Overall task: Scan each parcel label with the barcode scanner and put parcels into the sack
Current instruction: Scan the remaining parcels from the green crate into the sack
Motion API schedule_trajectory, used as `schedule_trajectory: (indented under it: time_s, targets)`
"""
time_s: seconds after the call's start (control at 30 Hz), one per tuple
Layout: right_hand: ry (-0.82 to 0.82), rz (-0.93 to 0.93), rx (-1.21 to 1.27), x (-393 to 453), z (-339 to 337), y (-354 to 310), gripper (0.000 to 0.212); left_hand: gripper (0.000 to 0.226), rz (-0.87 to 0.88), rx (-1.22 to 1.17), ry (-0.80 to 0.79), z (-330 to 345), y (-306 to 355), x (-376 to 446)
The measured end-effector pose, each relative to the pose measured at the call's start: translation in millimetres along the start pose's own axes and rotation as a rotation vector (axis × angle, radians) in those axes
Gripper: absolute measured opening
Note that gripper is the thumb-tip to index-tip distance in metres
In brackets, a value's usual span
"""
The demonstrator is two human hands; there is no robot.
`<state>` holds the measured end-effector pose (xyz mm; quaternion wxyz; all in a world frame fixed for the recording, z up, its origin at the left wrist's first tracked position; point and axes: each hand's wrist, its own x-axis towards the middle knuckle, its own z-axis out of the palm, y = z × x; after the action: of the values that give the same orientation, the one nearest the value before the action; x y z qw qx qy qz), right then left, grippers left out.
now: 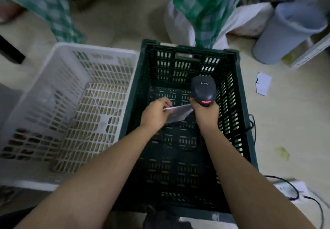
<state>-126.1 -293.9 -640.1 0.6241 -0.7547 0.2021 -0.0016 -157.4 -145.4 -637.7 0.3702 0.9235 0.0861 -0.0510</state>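
Observation:
Over the dark green crate point(237, 93), my left hand point(155, 113) pinches a thin grey parcel point(178, 113) by its left end. My right hand point(207, 114) grips the handle of the black barcode scanner point(203, 89), whose head points away from me with a red light showing at its back. The parcel's right end touches my right hand just below the scanner. A green-and-white checked sack point(201, 9) hangs open beyond the crate's far edge. The parcel's label is not visible.
A white plastic basket point(53, 79) stands to the left of the crate. A grey bin point(285, 34) sits at the far right. Paper scraps point(262, 86) and a black cable point(292, 187) lie on the floor to the right.

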Motion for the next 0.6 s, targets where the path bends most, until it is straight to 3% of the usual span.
schedule_trajectory:
  time_s: [0.17, 0.27, 0.37, 0.47, 0.6]
  targets:
    - [0.018, -0.058, 0.077, -38, 8, -75, 0.037, 0.005, 0.261, 0.04, 0.278, -86, 35, -27]
    - [0.002, -0.041, 0.161, -63, 24, -110, 0.051, 0.009, 0.362, 0.046, 0.341, -131, 41, -52]
    - [-0.055, -0.068, 0.173, -92, 38, -136, 0.034, 0.011, 0.428, 0.016, 0.38, -165, 37, -78]
    - [-0.081, -0.108, 0.229, -124, 48, -153, 0.022, 0.025, 0.263, -0.204, 0.343, -185, 25, -105]
    - [-0.125, -0.074, 0.416, -165, 58, -159, 0.019, 0.08, -0.126, -0.654, 0.394, -204, 4, -124]
